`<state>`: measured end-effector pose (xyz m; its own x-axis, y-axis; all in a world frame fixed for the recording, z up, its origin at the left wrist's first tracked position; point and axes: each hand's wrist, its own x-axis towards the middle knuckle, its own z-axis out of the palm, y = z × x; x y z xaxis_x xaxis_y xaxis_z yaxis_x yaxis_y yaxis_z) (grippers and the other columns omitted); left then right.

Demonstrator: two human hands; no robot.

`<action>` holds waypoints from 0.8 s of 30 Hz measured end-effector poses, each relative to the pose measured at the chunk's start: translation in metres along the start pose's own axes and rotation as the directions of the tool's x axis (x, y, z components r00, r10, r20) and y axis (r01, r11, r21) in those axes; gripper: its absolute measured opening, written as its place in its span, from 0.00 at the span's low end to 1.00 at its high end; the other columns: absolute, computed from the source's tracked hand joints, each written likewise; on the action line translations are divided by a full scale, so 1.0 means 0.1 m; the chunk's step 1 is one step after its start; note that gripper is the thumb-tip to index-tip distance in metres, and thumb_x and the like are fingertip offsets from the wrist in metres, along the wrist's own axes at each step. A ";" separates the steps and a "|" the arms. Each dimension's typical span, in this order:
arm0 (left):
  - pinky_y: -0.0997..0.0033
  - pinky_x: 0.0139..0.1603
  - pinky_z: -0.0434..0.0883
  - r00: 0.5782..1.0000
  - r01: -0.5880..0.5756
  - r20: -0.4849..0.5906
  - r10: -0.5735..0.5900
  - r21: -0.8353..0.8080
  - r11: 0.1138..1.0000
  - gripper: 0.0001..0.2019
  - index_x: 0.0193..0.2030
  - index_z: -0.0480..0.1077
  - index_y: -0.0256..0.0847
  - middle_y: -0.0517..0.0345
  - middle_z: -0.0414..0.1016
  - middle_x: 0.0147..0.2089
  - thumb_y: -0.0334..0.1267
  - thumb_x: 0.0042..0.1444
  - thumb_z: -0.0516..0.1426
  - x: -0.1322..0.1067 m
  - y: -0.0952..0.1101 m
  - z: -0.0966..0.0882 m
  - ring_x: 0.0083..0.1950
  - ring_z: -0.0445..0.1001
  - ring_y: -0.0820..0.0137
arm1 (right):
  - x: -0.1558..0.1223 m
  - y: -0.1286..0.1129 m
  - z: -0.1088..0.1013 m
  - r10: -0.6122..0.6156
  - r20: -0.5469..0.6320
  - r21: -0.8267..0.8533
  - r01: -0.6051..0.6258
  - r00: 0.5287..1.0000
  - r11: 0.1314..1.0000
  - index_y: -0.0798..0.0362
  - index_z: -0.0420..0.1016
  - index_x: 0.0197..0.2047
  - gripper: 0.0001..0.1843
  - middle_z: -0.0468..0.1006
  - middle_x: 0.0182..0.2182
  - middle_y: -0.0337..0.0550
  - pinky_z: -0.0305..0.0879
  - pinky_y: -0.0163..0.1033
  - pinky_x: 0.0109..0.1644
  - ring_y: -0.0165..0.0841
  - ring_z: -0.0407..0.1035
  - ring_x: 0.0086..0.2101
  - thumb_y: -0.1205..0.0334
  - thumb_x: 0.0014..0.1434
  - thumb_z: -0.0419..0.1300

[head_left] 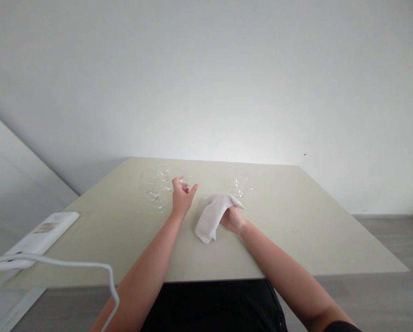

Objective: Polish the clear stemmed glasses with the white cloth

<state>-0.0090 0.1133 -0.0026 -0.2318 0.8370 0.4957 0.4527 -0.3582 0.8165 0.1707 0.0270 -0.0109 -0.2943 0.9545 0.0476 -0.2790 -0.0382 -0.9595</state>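
Note:
My left hand (182, 197) is at a group of clear stemmed glasses (153, 188) on the left of the table, its thumb and fingers apart. One clear glass (184, 177) is right behind those fingers, partly hidden by them; whether they touch it is hard to see. A white cloth (211, 219) drapes over my right hand (233, 220), which grips it from beneath, its fingertips covered. Just beyond the cloth stands more clear glassware (240, 186), faint against the tabletop.
The pale table (296, 240) reaches back to a white wall (227, 83). At its left edge lies a white power strip-like box (37, 240) with a label. A white cable (71, 263) crosses the lower left, in front of my left forearm.

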 end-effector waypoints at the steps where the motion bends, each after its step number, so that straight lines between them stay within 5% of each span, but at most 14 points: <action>1: 0.71 0.36 0.70 0.998 -0.063 0.033 0.060 0.074 0.995 0.29 0.57 0.56 0.42 0.62 0.69 0.35 0.47 0.51 0.60 -0.02 0.05 -0.03 0.31 0.71 0.72 | 0.01 -0.01 0.01 0.031 -0.012 0.038 -0.031 0.999 0.999 0.50 0.71 0.45 0.26 0.79 0.39 0.47 0.69 0.47 0.50 0.41 0.74 0.45 0.40 0.62 0.44; 3: 0.70 0.38 0.68 0.963 -0.245 0.170 0.207 0.247 0.937 0.21 0.54 0.60 0.43 0.62 0.70 0.33 0.44 0.55 0.58 -0.06 0.13 -0.06 0.32 0.72 0.70 | 0.03 -0.03 0.02 0.057 -0.017 0.138 -0.054 0.998 0.989 0.50 0.71 0.46 0.28 0.79 0.40 0.48 0.69 0.47 0.50 0.41 0.73 0.47 0.38 0.62 0.42; 5: 0.67 0.42 0.67 0.858 -0.481 0.381 0.345 0.359 0.800 0.13 0.50 0.65 0.43 0.58 0.73 0.33 0.39 0.57 0.55 -0.11 0.19 -0.05 0.36 0.74 0.66 | 0.03 -0.03 0.01 -0.005 -0.025 0.086 0.007 1.000 0.996 0.51 0.70 0.46 0.27 0.78 0.41 0.47 0.67 0.47 0.52 0.41 0.71 0.47 0.39 0.62 0.44; 8: 0.63 0.46 0.65 0.640 -0.732 0.632 0.438 0.327 0.598 0.10 0.47 0.67 0.42 0.53 0.76 0.37 0.33 0.59 0.51 -0.17 0.27 0.00 0.42 0.75 0.63 | 0.02 0.00 -0.02 -0.194 -0.110 -0.230 0.165 0.975 0.959 0.53 0.68 0.49 0.24 0.76 0.44 0.46 0.64 0.46 0.55 0.40 0.69 0.47 0.45 0.55 0.58; 10: 0.62 0.46 0.65 0.578 -0.782 0.685 0.444 0.311 0.540 0.11 0.48 0.67 0.41 0.51 0.76 0.40 0.33 0.60 0.50 -0.21 0.32 0.03 0.43 0.74 0.62 | 0.02 0.02 -0.05 -0.304 -0.152 -0.440 0.211 0.940 0.873 0.53 0.65 0.51 0.28 0.74 0.43 0.44 0.63 0.44 0.55 0.38 0.68 0.45 0.50 0.50 0.65; 17: 0.63 0.43 0.66 0.643 -0.747 0.685 0.343 0.463 0.476 0.08 0.42 0.68 0.39 0.48 0.76 0.32 0.33 0.62 0.49 -0.26 0.39 0.04 0.38 0.75 0.61 | 0.02 -0.02 -0.13 -0.240 -0.152 -0.501 0.135 0.959 0.855 0.54 0.70 0.46 0.18 0.74 0.36 0.42 0.66 0.41 0.45 0.36 0.68 0.38 0.51 0.59 0.55; 22: 0.68 0.35 0.65 0.635 -0.718 0.734 0.241 0.445 0.535 0.08 0.45 0.67 0.40 0.52 0.76 0.29 0.37 0.61 0.51 -0.29 0.37 0.00 0.32 0.76 0.62 | -0.09 -0.20 -0.13 -0.363 0.154 -0.794 0.334 0.919 0.508 0.51 0.71 0.50 0.23 0.71 0.45 0.46 0.63 0.44 0.52 0.40 0.67 0.44 0.60 0.49 0.65; 24: 0.68 0.34 0.65 0.639 -0.704 0.731 0.242 0.427 0.568 0.10 0.47 0.66 0.41 0.53 0.76 0.30 0.39 0.61 0.52 -0.29 0.37 -0.01 0.32 0.76 0.62 | -0.11 -0.22 -0.10 -0.376 0.182 -0.824 0.349 0.909 0.446 0.50 0.68 0.54 0.30 0.69 0.49 0.47 0.63 0.44 0.52 0.40 0.66 0.46 0.61 0.47 0.67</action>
<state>0.0141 0.0751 0.0134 0.5905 0.7501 0.2977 0.7879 -0.6157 -0.0114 0.1896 0.0200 0.0069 -0.3285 0.8281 0.4543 0.5264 0.5599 -0.6399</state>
